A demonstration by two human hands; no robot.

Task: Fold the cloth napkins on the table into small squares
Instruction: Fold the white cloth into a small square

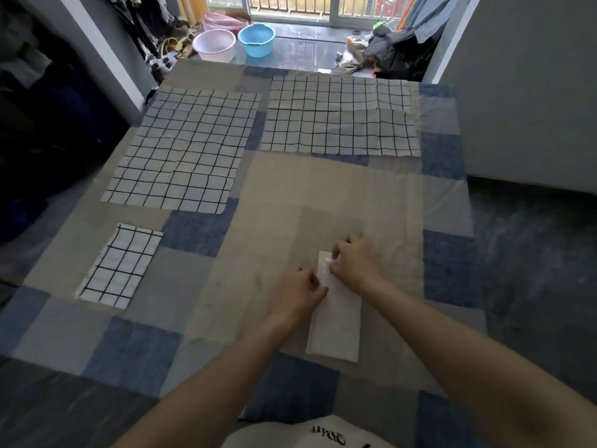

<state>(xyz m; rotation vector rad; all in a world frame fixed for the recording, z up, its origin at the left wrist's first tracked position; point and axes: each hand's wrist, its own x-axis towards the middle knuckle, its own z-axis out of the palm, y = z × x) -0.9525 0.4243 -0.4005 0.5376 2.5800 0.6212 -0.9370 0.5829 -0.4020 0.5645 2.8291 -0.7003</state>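
Near the person, a white folded napkin [334,324] lies on the desk [277,192], and the left hand [298,294] and right hand [353,265] both pinch its far end. Farther off lie a small checked napkin [121,266] and two big ones. Past the desk, a pink basin [214,45] and a blue basin [256,39] sit on the floor; I cannot tell what is inside.

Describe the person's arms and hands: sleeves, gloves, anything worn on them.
Both forearms are bare up to the frame edge, with no sleeves visible. The left hand and right hand wear no gloves, and no watch, bracelet or ring shows, though the fingers are somewhat blurred. At the bottom edge is a white garment with black script lettering.
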